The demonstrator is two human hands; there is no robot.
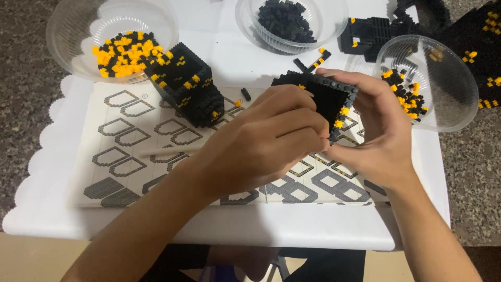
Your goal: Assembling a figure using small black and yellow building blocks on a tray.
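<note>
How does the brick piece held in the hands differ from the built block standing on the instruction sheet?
The held piece is a thin, flat panel, tilted between the left hand and right hand; the standing block is a thick, boxy open-topped form. The held piece is off the instruction sheet; the standing block rests on it, untouched. Both are black small-brick builds with yellow spots.

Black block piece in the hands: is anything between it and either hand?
Nothing visible. The left hand and right hand both grip the black block piece directly. The other block model and the bowls sit apart on the instruction sheet.
</note>
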